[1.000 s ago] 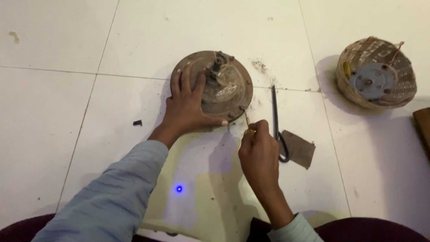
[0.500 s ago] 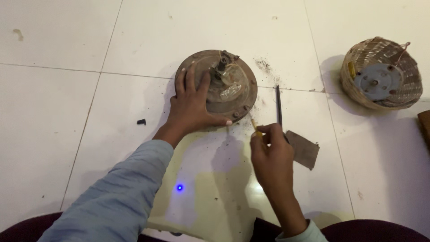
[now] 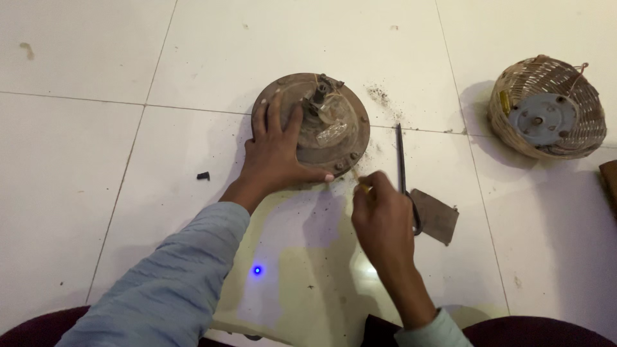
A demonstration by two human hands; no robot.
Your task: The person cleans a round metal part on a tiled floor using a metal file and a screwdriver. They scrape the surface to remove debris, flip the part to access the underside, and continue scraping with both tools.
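Fingers [image 3: 273,122] on motor housing [image 3: 334,135], perhaps flat

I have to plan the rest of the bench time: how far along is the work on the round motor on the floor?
Done: grit lies loose beside the motor, and a similar disc sits in the basket. In hand: the left hand presses the motor flat while the right hand works a small yellow-handled tool at its lower edge. Left: rim screws remain in place and the housing is closed.
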